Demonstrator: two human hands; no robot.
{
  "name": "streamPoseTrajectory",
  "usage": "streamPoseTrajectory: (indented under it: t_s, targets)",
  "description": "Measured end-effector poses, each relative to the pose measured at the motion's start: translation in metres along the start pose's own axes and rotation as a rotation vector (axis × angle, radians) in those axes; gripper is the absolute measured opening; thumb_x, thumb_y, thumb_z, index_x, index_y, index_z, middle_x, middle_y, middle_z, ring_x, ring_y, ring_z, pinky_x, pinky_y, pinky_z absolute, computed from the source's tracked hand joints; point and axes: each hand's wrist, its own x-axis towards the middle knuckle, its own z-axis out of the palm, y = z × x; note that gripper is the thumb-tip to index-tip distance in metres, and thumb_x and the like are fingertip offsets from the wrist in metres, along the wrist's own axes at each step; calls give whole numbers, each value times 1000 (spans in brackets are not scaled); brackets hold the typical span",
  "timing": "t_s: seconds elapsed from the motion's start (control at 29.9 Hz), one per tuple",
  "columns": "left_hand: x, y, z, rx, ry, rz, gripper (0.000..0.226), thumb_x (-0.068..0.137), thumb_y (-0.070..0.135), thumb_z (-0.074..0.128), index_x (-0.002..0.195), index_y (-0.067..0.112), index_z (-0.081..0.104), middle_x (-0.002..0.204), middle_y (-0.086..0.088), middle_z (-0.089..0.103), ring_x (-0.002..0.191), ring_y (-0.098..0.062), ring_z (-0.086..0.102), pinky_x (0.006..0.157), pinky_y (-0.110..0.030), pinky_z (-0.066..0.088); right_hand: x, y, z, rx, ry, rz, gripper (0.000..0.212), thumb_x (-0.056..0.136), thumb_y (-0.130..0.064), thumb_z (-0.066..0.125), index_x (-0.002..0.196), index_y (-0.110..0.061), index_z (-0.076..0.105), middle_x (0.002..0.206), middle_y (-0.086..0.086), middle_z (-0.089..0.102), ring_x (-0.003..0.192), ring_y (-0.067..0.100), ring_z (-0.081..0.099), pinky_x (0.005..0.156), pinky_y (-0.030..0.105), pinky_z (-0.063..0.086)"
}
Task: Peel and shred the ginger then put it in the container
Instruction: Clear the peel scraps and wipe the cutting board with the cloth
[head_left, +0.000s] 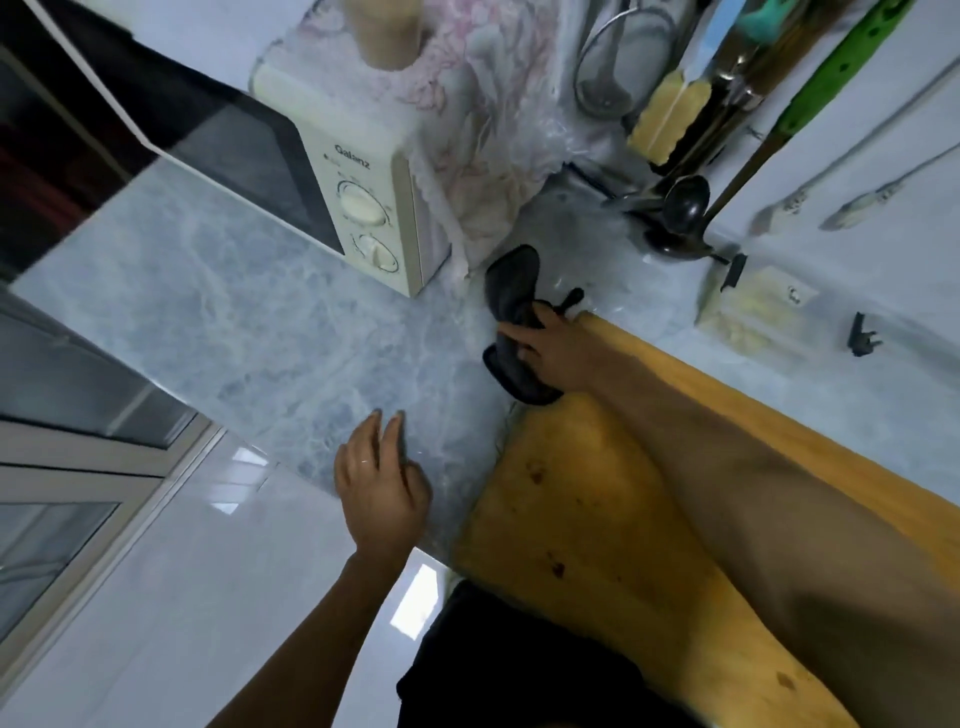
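My right hand (550, 348) reaches across the wooden cutting board (582, 525) and grips a dark cloth (511, 296) at the board's far corner on the marble counter (249, 332). One end of the cloth stands up toward the microwave, the other end hangs below my fingers. My left hand (382, 483) hovers near the counter's front edge, fingers loosely spread, holding nothing. No ginger or container can be made out in this view.
A cream microwave (358, 208) with a floral cover stands at the back left. A rack of hanging utensils (675, 130) with a ladle is at the back right. A wall socket (753, 312) and a black plug (862, 338) sit on the right wall.
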Motion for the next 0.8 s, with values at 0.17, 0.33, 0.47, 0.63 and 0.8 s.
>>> streamPoseTrajectory:
  t_s: [0.17,0.33,0.47,0.63,0.8]
  targets:
    - [53,38,1,28,-186,183,56,95,44,45,146,21,45,151,-16,36,140,-35,30,115,-54,22,-29,-6,4,519,208,-26,66,106,-37,44,160,-17,11,166,5,17,151,20,20,117,24,17]
    - [113,84,33,-12,-376,417,86,81,68,48,151,20,37,157,-28,21,140,-50,25,111,-56,29,-67,27,11,754,303,107,49,104,-34,48,150,-19,40,152,3,45,139,22,44,106,30,39]
    - [143,99,58,151,-529,382,100,71,86,23,156,34,15,162,-22,5,147,-45,8,117,-55,15,-105,74,5,727,387,279,39,103,-27,51,140,-13,54,140,6,57,121,21,58,88,23,42]
    - [167,135,91,59,-410,164,77,90,68,36,155,26,26,160,-27,10,146,-46,10,119,-56,9,-142,122,-4,809,537,421,28,103,-27,51,123,-15,65,119,0,65,103,14,59,79,18,43]
    - [209,185,130,49,-441,255,55,98,44,48,143,11,43,142,-27,40,132,-47,33,108,-56,31,-164,181,-9,972,688,643,15,101,-29,55,102,-19,66,103,2,68,97,23,66,88,36,55]
